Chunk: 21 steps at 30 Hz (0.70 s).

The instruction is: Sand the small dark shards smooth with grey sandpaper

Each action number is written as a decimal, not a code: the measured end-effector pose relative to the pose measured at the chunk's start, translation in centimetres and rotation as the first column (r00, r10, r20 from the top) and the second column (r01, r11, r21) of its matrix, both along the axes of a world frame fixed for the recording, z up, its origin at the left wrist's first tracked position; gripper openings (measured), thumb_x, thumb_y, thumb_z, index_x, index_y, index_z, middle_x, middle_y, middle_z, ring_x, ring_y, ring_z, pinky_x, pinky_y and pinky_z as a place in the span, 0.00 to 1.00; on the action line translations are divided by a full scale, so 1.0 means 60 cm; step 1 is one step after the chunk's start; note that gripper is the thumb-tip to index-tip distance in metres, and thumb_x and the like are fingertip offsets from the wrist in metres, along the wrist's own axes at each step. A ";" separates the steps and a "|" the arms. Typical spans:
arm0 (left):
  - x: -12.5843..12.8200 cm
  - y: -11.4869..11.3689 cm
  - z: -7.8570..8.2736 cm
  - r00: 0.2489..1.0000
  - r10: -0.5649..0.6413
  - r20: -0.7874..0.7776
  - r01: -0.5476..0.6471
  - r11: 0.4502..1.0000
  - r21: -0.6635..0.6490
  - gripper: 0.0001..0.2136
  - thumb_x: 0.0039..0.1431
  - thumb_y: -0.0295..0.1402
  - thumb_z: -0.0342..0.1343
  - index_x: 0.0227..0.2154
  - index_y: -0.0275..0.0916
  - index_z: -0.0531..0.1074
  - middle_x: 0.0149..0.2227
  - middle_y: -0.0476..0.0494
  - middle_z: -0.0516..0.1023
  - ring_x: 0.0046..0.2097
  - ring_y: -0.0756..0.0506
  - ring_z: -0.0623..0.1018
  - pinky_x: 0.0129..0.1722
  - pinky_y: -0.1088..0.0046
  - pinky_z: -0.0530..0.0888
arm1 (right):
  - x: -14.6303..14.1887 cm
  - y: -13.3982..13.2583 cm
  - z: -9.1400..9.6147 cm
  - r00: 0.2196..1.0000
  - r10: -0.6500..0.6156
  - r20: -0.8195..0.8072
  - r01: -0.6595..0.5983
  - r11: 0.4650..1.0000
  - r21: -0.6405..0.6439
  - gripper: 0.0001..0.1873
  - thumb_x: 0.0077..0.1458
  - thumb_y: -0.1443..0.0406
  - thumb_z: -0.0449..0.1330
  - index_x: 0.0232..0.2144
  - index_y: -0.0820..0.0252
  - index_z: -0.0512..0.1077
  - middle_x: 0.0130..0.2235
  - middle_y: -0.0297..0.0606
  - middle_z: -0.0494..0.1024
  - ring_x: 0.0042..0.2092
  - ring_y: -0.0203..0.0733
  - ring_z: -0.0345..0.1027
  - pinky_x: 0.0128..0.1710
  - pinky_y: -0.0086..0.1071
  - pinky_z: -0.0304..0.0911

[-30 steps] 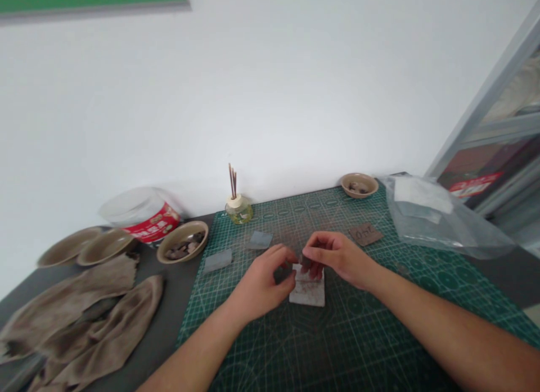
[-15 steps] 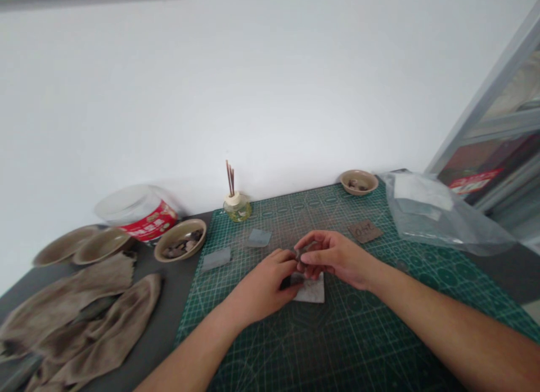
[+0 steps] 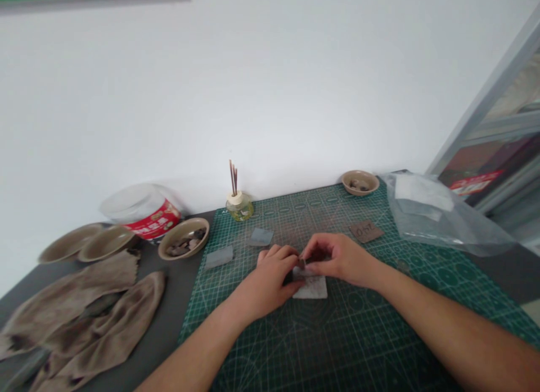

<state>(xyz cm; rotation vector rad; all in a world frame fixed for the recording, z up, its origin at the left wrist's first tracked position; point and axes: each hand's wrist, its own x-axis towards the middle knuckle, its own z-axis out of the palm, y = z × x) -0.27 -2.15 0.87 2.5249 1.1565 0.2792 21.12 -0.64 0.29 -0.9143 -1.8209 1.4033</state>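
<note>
My left hand [image 3: 272, 274] and my right hand [image 3: 335, 257] meet over a pale grey rectangular sheet [image 3: 314, 289] that lies on the green cutting mat [image 3: 337, 336]. Both hands have their fingers curled and pinched together. A small dark piece [image 3: 302, 263] shows between the fingertips of the two hands, just above the sheet. My left fingers rest on the sheet's left edge. What exactly each hand grips is partly hidden by the fingers.
Two grey sheets [image 3: 219, 257] [image 3: 260, 236] and a brown sheet [image 3: 365, 231] lie on the mat. A reed diffuser [image 3: 239, 206], a bowl of stones [image 3: 184, 239], another bowl [image 3: 359, 183], empty bowls [image 3: 86, 243], a tub [image 3: 143, 211], brown cloths [image 3: 84, 307] and a plastic bag [image 3: 439, 217] stand around.
Both hands have lowered slightly onto the pale sheet and drawn closer together. My right hand's fingers have curled down more over the small dark piece.
</note>
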 end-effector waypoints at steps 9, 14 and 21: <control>-0.004 -0.004 -0.001 0.997 0.046 -0.057 -0.042 0.996 0.072 0.11 0.58 0.38 0.59 0.43 0.46 0.73 0.46 0.46 0.71 0.50 0.40 0.66 0.47 0.59 0.61 | 0.011 -0.006 -0.005 0.844 -0.051 0.533 -0.252 0.841 0.478 0.04 0.52 0.68 0.66 0.33 0.57 0.77 0.36 0.34 0.78 0.42 0.42 0.70 0.44 0.33 0.62; -0.006 -0.004 -0.002 0.995 0.047 -0.082 -0.041 0.996 0.077 0.13 0.56 0.39 0.60 0.45 0.47 0.72 0.45 0.47 0.71 0.48 0.40 0.66 0.45 0.60 0.61 | 0.013 -0.024 -0.019 0.837 -0.076 0.542 -0.269 0.806 0.528 0.05 0.58 0.64 0.62 0.38 0.56 0.77 0.40 0.35 0.79 0.44 0.41 0.69 0.48 0.35 0.61; -0.003 -0.008 -0.001 0.985 0.083 -0.152 -0.064 0.990 0.125 0.10 0.57 0.40 0.59 0.42 0.46 0.73 0.44 0.46 0.71 0.48 0.39 0.66 0.43 0.60 0.60 | 0.001 -0.041 -0.037 0.853 -0.171 0.494 -0.184 0.786 0.590 0.04 0.58 0.65 0.62 0.33 0.56 0.77 0.38 0.36 0.78 0.42 0.42 0.67 0.44 0.34 0.61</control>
